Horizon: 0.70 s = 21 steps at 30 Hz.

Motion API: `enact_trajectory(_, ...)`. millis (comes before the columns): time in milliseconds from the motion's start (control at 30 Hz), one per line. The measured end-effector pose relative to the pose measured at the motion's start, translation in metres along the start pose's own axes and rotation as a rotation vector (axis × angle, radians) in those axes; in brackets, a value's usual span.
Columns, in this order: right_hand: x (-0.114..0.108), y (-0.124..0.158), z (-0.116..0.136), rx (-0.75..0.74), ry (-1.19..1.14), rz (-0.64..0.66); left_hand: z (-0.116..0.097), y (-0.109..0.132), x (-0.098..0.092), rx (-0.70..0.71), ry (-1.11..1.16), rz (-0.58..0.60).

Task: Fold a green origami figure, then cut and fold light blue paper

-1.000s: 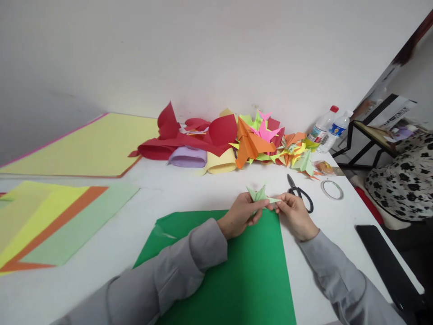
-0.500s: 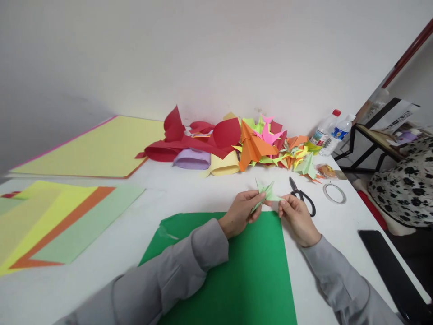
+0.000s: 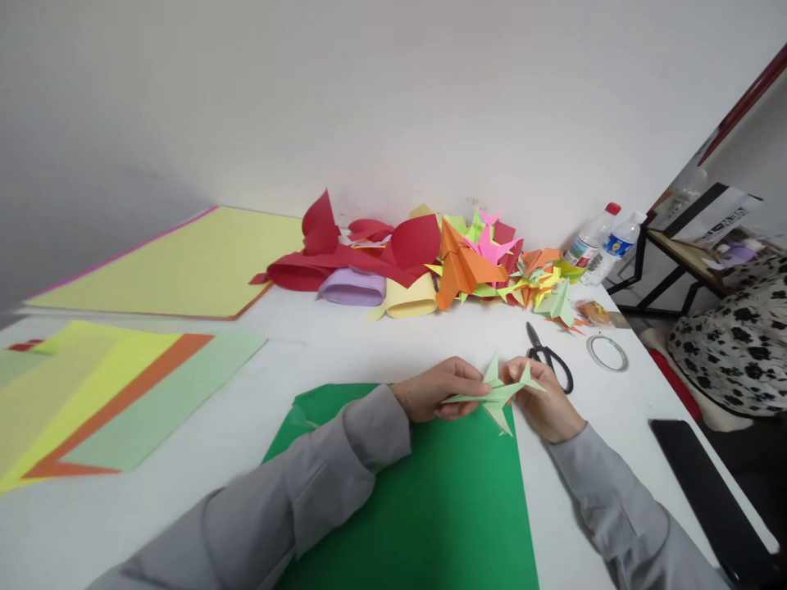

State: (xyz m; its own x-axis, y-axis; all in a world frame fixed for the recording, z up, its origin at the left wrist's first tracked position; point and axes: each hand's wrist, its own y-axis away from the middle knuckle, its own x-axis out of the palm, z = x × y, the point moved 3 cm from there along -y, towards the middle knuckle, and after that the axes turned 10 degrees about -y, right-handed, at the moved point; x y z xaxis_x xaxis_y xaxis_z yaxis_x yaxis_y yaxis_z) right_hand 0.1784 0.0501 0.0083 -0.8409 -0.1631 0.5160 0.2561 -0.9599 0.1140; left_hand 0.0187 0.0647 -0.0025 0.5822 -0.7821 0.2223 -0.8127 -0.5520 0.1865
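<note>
Pale origami (image 3: 492, 397) (points splayed) pinched between left hand (image 3: 434, 389) and right hand (image 3: 547, 406), over green sheet (image 3: 443, 508)

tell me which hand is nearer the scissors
Right. The right hand sits just below the scissors, close to their handles; the left hand is farther off to the left, across the origami both hold.

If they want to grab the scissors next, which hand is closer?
Probably the right hand. It sits just beside the black scissors, while the left hand is farther off, on the other side of the folded light green paper shape that both hands pinch.
</note>
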Motion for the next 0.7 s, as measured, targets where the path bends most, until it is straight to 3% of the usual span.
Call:
enact_trajectory(167,0.0027,0.0027,-0.0006,0.062,0.031,0.022,-0.0009,-0.0005,0.0013,-0.015,-0.026,-0.035)
enact_trajectory(467,0.0012,0.0047,0.0068,-0.052,-0.027,0.167,-0.0031,-0.0007,0.0022,0.026,0.002,-0.114)
enact_trajectory(567,0.0017,0.0073,0.007,-0.105,0.092,0.129,-0.0041,-0.001,0.0021,0.041,0.003,-0.15)
enact_trajectory(700,0.0011,0.0081,0.005,-0.172,0.2,0.043,-0.0046,-0.0024,-0.0021,0.068,0.043,-0.284)
